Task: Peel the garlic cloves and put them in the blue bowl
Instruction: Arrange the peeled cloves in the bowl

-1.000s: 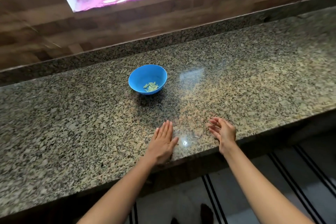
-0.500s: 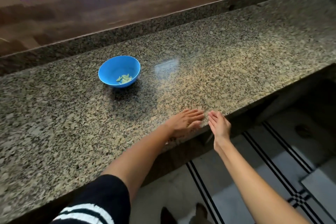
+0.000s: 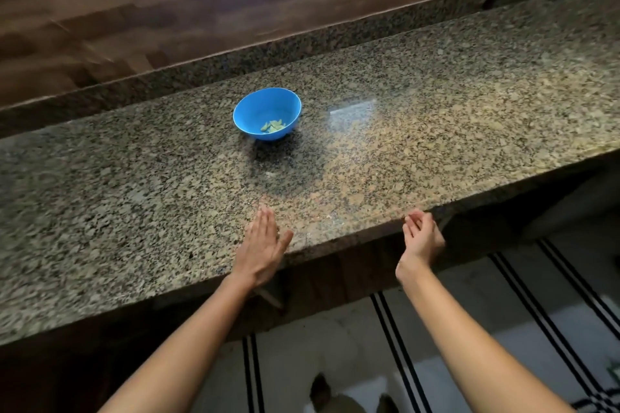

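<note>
Hands part at the bench edge, peeled garlic already in the bowl

The person's left hand (image 3: 263, 246) lies flat and empty on the granite bench (image 3: 436, 117), fingers straight, while the right hand (image 3: 421, 236), which half a second ago was touching the left, has drawn off to the bench's front edge with fingers loosely curled; whether that grip holds anything cannot be told. With the hands separated and no unpeeled cloves or skins visible on the bench, the sweep of the surface looks finished and the task appears to be at or near its end. The blue bowl (image 3: 255, 107) stands well apart from both hands, further back on the bench, with pale peeled garlic cloves (image 3: 273, 126) in its bottom
</note>
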A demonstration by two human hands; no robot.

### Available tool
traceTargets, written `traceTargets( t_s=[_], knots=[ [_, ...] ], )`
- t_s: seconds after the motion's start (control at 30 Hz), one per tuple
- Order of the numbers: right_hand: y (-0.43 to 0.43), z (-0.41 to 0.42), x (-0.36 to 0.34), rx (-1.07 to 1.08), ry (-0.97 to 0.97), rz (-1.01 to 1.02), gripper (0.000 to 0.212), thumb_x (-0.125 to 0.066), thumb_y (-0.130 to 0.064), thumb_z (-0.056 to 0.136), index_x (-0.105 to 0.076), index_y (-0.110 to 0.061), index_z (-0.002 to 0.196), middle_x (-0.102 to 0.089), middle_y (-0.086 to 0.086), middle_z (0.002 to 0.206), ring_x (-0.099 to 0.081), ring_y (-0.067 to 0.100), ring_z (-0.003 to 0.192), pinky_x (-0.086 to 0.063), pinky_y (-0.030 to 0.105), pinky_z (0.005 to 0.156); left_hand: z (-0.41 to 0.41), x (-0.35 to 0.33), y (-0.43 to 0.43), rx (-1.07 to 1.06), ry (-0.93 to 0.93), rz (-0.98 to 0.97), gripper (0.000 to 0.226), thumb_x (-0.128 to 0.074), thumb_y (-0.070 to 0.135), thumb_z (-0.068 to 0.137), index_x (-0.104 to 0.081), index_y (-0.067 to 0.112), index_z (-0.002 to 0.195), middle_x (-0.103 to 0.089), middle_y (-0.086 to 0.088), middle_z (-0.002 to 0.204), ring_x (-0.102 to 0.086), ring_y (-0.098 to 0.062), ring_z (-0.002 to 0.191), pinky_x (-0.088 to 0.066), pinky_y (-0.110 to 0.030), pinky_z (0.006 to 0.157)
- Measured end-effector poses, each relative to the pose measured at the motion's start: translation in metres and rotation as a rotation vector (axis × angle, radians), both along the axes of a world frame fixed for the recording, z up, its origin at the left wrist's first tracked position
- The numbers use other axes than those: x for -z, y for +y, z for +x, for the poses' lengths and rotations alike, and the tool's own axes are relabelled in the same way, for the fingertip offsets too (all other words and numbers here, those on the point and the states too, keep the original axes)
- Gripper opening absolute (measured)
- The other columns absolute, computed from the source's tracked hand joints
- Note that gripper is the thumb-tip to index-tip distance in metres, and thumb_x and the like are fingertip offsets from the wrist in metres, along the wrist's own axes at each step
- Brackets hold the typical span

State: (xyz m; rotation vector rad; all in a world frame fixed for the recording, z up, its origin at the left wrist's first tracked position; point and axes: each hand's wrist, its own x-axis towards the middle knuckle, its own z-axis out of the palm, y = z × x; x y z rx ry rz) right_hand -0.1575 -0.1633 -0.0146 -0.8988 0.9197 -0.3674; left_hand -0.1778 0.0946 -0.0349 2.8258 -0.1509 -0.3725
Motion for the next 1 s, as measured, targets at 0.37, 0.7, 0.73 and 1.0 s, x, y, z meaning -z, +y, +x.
traceTargets(
  t_s=[0.37,0.7,0.73,1.0],
  knots=[
    [0.035,-0.002,0.006,-0.139,0.035,-0.053,0.025,-0.044,-0.012,0.096,-0.058,-0.007,0.075,-0.06,0.009,0.078,-0.058,0.018,0.073,-0.05,0.024,0.069,0.074,-0.021,-0.084,0.559,0.077,-0.229,0.046,-0.033,0.025,0.101,-0.027,0.025,0.146,-0.018,0.004,0.155,-0.018,-0.012,0.141,-0.016,-0.032,0.116],
    [0.057,0.014,-0.004,-0.235,0.102,-0.141,0.037,-0.038,-0.021,0.098,-0.057,-0.009,0.069,-0.059,0.005,0.071,-0.058,0.016,0.069,-0.048,0.023,0.067,0.06,-0.02,0.0,0.868,-0.208,-0.082,0.048,-0.051,-0.005,0.089,-0.051,0.012,0.134,-0.044,-0.004,0.142,-0.045,-0.014,0.127,-0.01,0.0,0.1],
    [0.059,0.015,-0.005,-0.247,0.111,-0.147,0.038,-0.037,-0.024,0.099,-0.057,-0.009,0.069,-0.059,0.005,0.07,-0.058,0.016,0.069,-0.048,0.023,0.067,0.057,-0.019,0.006,0.902,-0.27,-0.097,0.046,-0.063,-0.008,0.08,-0.061,0.009,0.123,-0.057,-0.007,0.13,-0.057,-0.017,0.115,-0.025,-0.009,0.101],
    [0.087,0.012,-0.008,-0.319,0.12,-0.148,0.041,-0.038,-0.032,0.098,-0.056,-0.008,0.07,-0.059,0.004,0.069,-0.057,0.014,0.065,-0.049,0.022,0.067,0.045,-0.011,0.016,0.843,-0.43,-0.102,0.023,-0.073,-0.001,0.07,-0.069,0.007,0.092,-0.068,-0.01,0.087,-0.067,-0.022,0.073,-0.057,-0.028,0.056]
  ],
)
